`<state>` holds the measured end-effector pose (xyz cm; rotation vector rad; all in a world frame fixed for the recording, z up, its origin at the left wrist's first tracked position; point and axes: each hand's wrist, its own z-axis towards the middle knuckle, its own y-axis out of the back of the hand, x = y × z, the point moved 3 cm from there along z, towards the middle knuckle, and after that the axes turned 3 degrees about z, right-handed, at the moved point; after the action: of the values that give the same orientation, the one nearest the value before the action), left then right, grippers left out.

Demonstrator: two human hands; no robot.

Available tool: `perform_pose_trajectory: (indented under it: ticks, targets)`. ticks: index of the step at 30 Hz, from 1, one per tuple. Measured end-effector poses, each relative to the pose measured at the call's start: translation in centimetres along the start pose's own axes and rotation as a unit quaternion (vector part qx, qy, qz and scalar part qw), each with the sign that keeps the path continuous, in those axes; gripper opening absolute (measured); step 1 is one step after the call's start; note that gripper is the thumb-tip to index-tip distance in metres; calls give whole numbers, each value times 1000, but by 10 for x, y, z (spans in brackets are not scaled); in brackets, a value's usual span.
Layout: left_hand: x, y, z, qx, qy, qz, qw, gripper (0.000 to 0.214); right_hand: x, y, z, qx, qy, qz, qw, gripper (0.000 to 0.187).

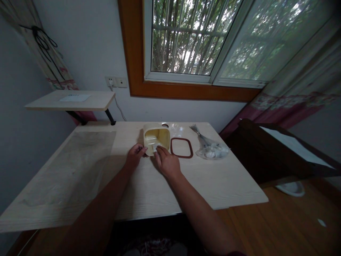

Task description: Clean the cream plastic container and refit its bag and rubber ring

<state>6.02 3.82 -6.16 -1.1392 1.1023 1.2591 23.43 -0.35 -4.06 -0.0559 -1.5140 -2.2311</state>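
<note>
Below the window (195,53), on the pale table (154,193), your left hand (135,155) grips a near corner of the cream box (160,135) while your right hand (168,162) pinches a white piece (155,146) at its opening — seemingly wiping, so the next move calls for steady bracing.

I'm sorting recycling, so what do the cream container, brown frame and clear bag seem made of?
Cream container: probably plastic, smooth with a soft sheen and rounded corners. Brown frame: likely smooth plastic, evenly coloured; rubber possible. Clear bag: apparently thin, glossy plastic film, crinkled and translucent.
</note>
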Motion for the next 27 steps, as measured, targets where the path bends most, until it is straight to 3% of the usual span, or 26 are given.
perform_pose_trajectory:
  ticks: [8,18,24,27]
  targets:
    - [-5,-2,-2,9,-17,-2,1000,36,15,-1,-3,34,89,43,995,45]
    - [2,-1,0,2,-21,8,1000,35,-3,4,0,7,-27,-20,999,45]
    - [-3,-3,-4,19,-45,50,998,30,19,-2,-3,56,40,15,998,50]
    - [-4,-3,-4,25,-44,50,997,30,23,1,-2,75,34,13,997,49]
